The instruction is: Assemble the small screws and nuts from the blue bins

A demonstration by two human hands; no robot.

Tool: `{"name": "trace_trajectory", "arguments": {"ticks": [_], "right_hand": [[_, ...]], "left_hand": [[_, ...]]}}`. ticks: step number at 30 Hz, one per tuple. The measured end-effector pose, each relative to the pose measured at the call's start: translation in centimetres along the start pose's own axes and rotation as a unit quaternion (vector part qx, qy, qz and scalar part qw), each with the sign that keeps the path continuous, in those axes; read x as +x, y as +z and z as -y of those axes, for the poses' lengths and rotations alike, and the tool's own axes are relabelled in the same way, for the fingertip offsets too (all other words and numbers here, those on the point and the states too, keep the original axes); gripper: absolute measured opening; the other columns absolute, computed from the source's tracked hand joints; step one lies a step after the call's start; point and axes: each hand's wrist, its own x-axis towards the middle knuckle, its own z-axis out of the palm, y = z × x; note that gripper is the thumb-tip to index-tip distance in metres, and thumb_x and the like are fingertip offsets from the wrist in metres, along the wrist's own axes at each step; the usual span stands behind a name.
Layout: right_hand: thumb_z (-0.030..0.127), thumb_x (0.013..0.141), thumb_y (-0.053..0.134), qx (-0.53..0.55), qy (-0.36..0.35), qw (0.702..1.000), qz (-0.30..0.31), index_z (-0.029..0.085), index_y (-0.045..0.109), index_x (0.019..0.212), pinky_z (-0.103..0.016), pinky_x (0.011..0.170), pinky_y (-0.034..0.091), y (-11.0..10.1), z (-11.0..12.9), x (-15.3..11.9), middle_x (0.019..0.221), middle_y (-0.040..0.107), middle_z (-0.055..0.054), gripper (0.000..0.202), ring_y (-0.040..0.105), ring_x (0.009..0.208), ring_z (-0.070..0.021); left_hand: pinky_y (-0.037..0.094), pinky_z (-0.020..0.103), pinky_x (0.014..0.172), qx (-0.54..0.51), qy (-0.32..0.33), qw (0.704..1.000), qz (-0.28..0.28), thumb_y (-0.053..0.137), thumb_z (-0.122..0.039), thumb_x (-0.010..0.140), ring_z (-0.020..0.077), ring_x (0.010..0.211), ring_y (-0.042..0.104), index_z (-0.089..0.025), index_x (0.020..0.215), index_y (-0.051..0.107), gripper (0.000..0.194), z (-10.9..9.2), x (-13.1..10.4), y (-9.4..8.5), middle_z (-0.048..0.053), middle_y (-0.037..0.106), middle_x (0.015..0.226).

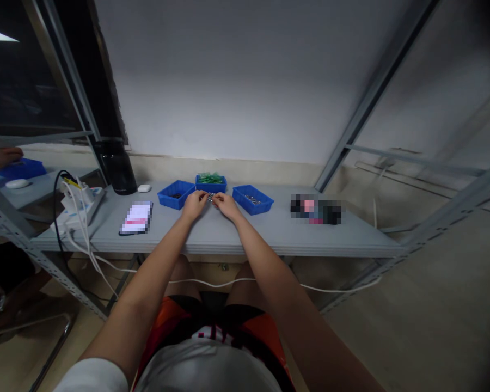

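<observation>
Holding one small metallic piece [210, 197] between both hands, we work directly in front of the green-part bin [211, 188], above the shelf [269, 234]. Our left hand [196, 204] has its thumb and fingertips closed in a pinch at the near left of this bin; our right hand [226, 204] pinches the piece from the near right. Exact finger gaps are too small to read.

Status: we judge handling of this piece to be in progress, as neither hand has released it. Whether parts have been joined, we cannot tell.

Supply: green parts [210, 178] fill the landmark bin. Left of it, the left blue bin [167, 201] contains dark parts [174, 195]; right of it, the right blue bin [258, 208] contains metallic parts [251, 200]. We therefore judge the stock unfinished; the completed count cannot be determined.
</observation>
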Motion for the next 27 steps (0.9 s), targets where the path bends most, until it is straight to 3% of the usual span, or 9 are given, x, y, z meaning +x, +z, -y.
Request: {"name": "trace_trajectory", "arguments": {"ticks": [19,27], "right_hand": [[0.031,0.079,0.051,-0.009,0.005,1.000,0.000,0.017,0.059,0.076,-0.023,0.061,0.041,-0.03,0.34,-0.15,0.067,0.061,0.001,0.016,0.052,0.058,-0.0109],[0.031,0.080,0.052,0.008,0.009,1.000,0.006,0.017,0.059,0.078,-0.023,0.062,0.041,0.07,0.53,-0.19,0.068,0.061,0.001,0.016,0.052,0.059,-0.0107]], "left_hand": [[0.046,0.029,0.082,-0.027,0.013,1.000,0.000,0.051,-0.029,0.085,0.0187,0.088,0.062,-0.014,0.096,0.069,0.025,0.52,0.10,0.34,0.009,0.070,0.098],[0.047,0.027,0.078,-0.033,0.017,0.999,-0.008,0.052,-0.026,0.084,0.0171,0.083,0.062,-0.015,0.090,0.066,0.019,-0.45,-0.14,-0.17,0.008,0.069,0.091]]}}
